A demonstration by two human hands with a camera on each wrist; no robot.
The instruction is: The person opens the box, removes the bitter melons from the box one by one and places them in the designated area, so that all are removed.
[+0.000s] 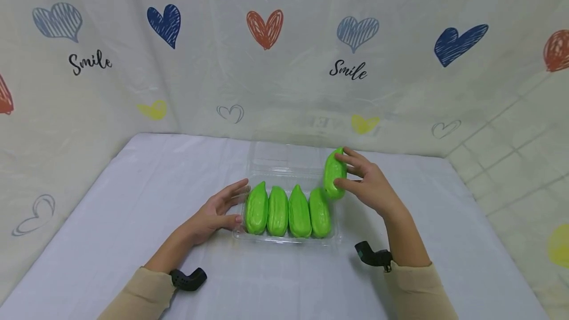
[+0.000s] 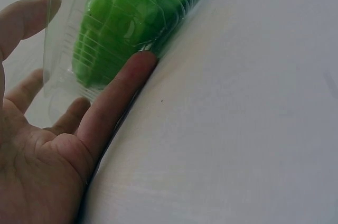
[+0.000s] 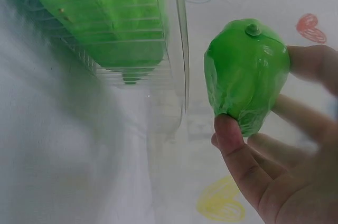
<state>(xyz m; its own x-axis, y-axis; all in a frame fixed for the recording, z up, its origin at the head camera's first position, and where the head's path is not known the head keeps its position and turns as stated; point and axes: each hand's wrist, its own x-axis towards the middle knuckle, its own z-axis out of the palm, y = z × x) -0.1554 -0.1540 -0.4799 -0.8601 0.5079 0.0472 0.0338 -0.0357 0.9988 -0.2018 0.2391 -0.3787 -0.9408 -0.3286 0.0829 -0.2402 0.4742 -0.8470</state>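
My right hand pinches a glossy green, ridged, elongated fruit between thumb and fingers. It is raised above the right side of a clear plastic clamshell box. In the right wrist view, the held fruit shows a small stem nub and stands apart from the box wall. Several similar green fruits lie side by side in the box. My left hand touches the box's left side with spread, relaxed fingers. The thumb lies along its lower edge in the left wrist view.
The clear lid is folded back behind the box, towards the wall. A white cloth covers the table. Behind stands a pale curtain printed with hearts and "Smile". A black wrist camera is on the left sleeve, another on the right.
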